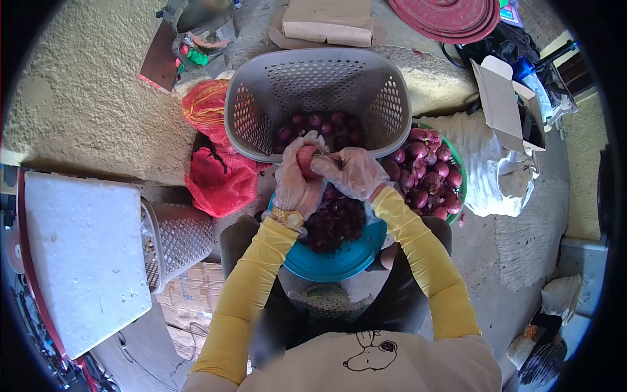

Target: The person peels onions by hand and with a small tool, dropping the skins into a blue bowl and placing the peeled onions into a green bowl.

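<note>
In a clear plastic glove, my left hand (295, 179) is closed around a red onion (307, 161). My right hand (356, 172), gloved the same way, is pinched against the onion's right side; whatever lies in its fingers is too small to make out. Both hands are above the near rim of a grey perforated basket (320, 65), which has several red onions (316, 120) at its bottom. Below them, a blue basin (356, 258) between my knees contains dark red onion skins (333, 225). To the right, a green basin (462, 186) is heaped with red onions (428, 173).
A red mesh sack (222, 179) lies left of the basket. Further left are a second perforated basket (186, 228) and a white board (81, 255). White sacking (480, 160) and an open carton (501, 98) are at right. A red lid (450, 16) rests on the ledge behind.
</note>
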Tool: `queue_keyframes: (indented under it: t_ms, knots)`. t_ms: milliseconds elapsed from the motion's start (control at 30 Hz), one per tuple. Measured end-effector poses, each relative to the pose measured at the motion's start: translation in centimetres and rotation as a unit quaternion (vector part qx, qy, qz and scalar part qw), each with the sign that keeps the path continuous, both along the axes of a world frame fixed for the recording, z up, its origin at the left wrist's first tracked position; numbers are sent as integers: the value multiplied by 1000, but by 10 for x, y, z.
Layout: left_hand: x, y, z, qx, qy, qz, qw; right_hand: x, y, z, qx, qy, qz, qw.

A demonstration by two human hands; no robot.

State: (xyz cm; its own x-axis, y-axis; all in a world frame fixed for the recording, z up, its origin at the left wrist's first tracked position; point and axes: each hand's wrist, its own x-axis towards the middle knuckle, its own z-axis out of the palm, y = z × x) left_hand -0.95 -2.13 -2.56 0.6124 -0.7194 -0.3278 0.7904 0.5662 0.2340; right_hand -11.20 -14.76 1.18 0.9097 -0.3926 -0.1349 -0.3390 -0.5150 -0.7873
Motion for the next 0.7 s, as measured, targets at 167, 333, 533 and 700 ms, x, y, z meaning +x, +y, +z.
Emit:
queue_keyframes:
  t_ms: [167,333,533,700]
  knots:
    - [11,0,14,2,41,-156,987,-2,-19,-3,-81,-27,37,996]
    - [5,0,9,-4,37,-130,991,-3,-14,6,-239,-55,42,969]
    - [0,1,3,-1,31,-94,995,-3,-2,4,-265,-36,14,964]
    - [-6,0,-4,52,-4,-7,999,0,11,-7,-127,-36,-11,991]
